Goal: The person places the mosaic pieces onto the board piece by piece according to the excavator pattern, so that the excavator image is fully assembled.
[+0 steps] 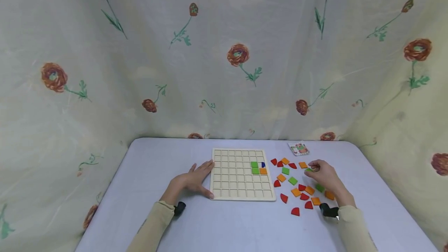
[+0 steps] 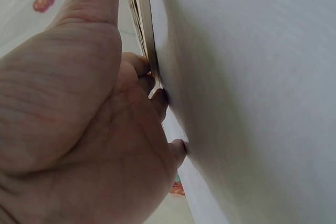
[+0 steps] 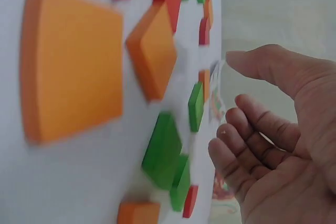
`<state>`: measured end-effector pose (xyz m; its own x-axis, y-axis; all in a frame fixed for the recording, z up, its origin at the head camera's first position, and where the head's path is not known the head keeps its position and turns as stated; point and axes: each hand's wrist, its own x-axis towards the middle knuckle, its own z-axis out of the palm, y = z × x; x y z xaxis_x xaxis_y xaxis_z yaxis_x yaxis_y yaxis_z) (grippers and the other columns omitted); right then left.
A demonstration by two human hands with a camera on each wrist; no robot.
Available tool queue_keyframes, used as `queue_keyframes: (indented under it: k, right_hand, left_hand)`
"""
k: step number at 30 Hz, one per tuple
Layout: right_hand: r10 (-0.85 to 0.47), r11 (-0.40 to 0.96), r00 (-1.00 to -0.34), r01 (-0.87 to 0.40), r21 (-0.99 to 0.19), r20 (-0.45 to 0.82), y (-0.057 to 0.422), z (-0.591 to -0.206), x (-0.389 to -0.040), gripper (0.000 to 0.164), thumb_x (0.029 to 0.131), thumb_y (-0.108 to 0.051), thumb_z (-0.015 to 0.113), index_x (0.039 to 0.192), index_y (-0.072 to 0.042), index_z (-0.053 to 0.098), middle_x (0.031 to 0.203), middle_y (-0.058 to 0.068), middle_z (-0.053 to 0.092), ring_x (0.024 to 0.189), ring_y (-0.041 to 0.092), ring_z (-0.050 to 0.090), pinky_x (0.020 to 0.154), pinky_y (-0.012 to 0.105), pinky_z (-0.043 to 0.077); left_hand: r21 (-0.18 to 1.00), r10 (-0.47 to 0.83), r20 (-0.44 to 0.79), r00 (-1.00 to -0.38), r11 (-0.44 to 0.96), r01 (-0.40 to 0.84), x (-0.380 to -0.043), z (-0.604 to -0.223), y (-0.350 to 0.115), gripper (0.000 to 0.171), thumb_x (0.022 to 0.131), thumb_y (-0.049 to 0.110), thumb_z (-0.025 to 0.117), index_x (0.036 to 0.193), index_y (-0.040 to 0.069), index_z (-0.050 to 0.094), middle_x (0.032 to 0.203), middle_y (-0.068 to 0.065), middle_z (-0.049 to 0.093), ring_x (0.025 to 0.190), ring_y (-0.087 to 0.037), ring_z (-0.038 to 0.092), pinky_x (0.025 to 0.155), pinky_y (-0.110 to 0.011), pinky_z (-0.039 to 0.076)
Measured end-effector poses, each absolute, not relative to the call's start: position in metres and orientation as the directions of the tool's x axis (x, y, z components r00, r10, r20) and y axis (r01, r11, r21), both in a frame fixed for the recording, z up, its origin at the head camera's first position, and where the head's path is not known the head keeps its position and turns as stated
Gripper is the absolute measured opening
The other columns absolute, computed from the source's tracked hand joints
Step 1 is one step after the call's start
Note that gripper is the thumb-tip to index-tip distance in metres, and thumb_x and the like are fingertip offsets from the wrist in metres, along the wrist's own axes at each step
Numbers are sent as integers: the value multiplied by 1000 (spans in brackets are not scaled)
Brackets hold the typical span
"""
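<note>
At left, we rest our left hand (image 1: 196,178), fingers spread, against the gridded board (image 1: 232,185); near its right side sit two green squares (image 1: 254,164), an orange square (image 1: 263,171) and a blue piece (image 1: 263,164). Farther right, loose tiles (image 1: 293,181) lie on the surface (image 1: 227,224), and our right hand (image 1: 324,176) hovers beside a green tile (image 1: 308,170), thumb and fingers parted.

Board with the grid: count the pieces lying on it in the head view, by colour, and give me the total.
Green pieces: 2
Orange piece: 1
Blue piece: 1
Total on the board: 4
</note>
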<state>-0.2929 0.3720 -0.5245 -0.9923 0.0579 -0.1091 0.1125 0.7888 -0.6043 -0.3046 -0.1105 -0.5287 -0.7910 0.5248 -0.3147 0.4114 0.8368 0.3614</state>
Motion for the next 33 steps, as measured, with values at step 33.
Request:
queue_keyframes:
  k: [33]
  right_hand:
    - [67, 776, -993, 114, -620, -99, 362, -536, -293, 43, 89, -23, 68, 118, 5, 55, 107, 20, 60, 87, 24, 53, 73, 29, 49]
  left_hand:
    - [370, 529, -304, -792, 832, 413, -304, -532, -113, 124, 68, 67, 74, 157, 14, 6, 165, -3, 3, 152, -21, 3, 122, -52, 2]
